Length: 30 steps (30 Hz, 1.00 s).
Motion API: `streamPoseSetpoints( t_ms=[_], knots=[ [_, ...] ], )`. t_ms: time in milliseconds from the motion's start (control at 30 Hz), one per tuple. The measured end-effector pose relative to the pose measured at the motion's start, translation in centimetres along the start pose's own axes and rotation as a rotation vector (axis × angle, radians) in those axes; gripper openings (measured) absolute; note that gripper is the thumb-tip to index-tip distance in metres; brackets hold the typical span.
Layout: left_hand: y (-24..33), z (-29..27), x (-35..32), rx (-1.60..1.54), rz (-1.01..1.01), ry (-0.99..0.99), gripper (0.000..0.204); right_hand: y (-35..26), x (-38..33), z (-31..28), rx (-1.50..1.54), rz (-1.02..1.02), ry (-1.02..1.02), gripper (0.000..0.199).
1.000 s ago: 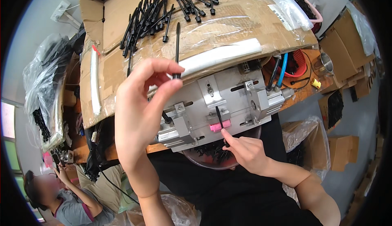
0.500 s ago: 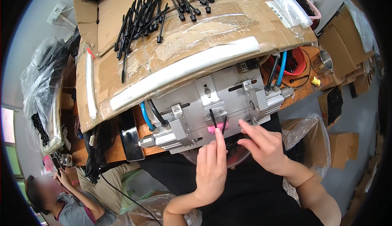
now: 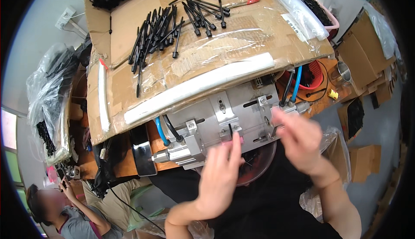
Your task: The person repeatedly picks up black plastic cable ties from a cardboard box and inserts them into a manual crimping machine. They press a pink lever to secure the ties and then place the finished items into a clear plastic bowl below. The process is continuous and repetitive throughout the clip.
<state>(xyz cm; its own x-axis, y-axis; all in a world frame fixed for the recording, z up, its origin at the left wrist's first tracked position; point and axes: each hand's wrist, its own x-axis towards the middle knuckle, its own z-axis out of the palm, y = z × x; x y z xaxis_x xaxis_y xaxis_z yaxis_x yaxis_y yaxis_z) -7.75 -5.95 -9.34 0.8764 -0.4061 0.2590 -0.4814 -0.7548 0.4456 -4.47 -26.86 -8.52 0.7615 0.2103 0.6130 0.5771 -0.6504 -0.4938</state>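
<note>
A metal fixture point(image 3: 248, 120) with a cylinder at each side stands in front of me. In its middle sits a small pink block point(image 3: 227, 143), mostly hidden behind my left hand. A short black rod point(image 3: 230, 128) rises beside my fingertip there. My left hand point(image 3: 219, 174) has its index finger stretched out to the block and rod, apparently touching them. Smeared by motion, my right hand point(image 3: 301, 142) is in front of the fixture's right cylinder; whether it holds anything cannot be made out.
Black rods with thick ends point(image 3: 158, 34) lie on a cardboard sheet point(image 3: 242, 36) behind the fixture. A reddish bowl point(image 3: 259, 170) sits below it. Blue hoses point(image 3: 297, 83), a red basket point(image 3: 317, 77), a metal cup point(image 3: 342, 72) and a phone point(image 3: 143, 155) are around. Another person point(image 3: 82, 217) sits at left.
My right hand has moved up and right, away from the pink block. My left hand stays at the block, its fingers shifted slightly. The whole view has tilted a little.
</note>
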Motion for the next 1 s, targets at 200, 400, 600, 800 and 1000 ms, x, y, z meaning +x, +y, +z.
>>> streamPoseSetpoints(
  t_ms=[200,400,600,800,1000],
  knots=[
    [-6.7,-6.6,14.3,0.313,0.020,0.370,0.027,8.0,19.4,2.2,-0.425,-0.135,0.012,0.026],
    [-9.3,-8.7,14.8,-0.017,0.008,0.056,0.019,6.7,23.1,4.4,-0.451,-0.237,-0.576,0.023],
    [-7.9,-10.3,8.3,-0.191,-0.070,0.086,0.020,4.6,19.1,5.4,-0.484,-0.804,-0.172,0.006],
    [-3.0,-4.5,0.4,0.038,-0.030,0.263,0.075,3.0,19.6,3.0,0.095,-0.168,-0.052,0.011],
    [1.0,3.5,-3.5,0.168,-0.030,0.123,0.063,1.9,17.8,-1.1,0.543,0.126,-0.211,0.063]
  ],
)
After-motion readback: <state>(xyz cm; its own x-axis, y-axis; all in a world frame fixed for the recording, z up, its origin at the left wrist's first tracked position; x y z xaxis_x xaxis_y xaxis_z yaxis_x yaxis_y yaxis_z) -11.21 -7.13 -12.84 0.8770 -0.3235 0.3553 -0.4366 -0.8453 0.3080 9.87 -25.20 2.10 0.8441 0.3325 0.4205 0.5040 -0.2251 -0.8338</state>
